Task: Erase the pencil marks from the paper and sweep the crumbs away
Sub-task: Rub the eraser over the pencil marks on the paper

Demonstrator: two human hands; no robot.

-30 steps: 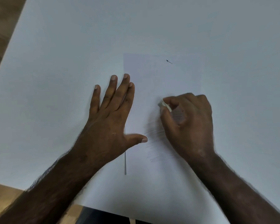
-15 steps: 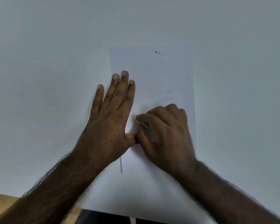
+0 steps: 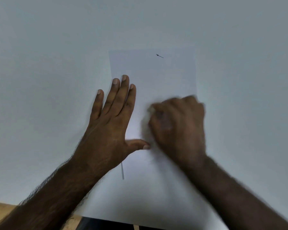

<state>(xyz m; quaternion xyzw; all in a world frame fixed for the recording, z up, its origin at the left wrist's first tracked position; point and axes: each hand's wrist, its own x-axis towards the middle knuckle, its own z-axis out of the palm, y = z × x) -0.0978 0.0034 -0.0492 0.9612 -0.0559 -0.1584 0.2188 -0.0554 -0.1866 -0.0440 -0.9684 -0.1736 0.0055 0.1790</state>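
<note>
White eraser: a pale sliver of eraser [image 3: 151, 110] shows at the fingertips of the right hand [image 3: 176, 125], whose fingers are curled round it; the hand is blurred, so the exact pinch cannot be made out.
Right hand: it sits over the right half of the paper [image 3: 156, 77], with the eraser end down towards the sheet.
Left hand: the left hand [image 3: 110, 123] lies flat with straight fingers, holding nothing; the fingertips press on the left edge of the paper and the thumb reaches out just beside the right hand.
Paper: it lies on the white surface [image 3: 40, 63], long side running away from the person; any faint pencil marks under the blur cannot be told.
Dark mark: a small dark mark [image 3: 159, 55] sits near the far edge of the paper, well apart from both hands; it looks not yet rubbed out.
Crumbs: none can be made out.
Doing it well: keep the flat hand pressing close to the rubbed patch so the sheet does not buckle or crease; short light strokes directed away from that hand seem safest, with the far mark left to do before sweeping.
</note>
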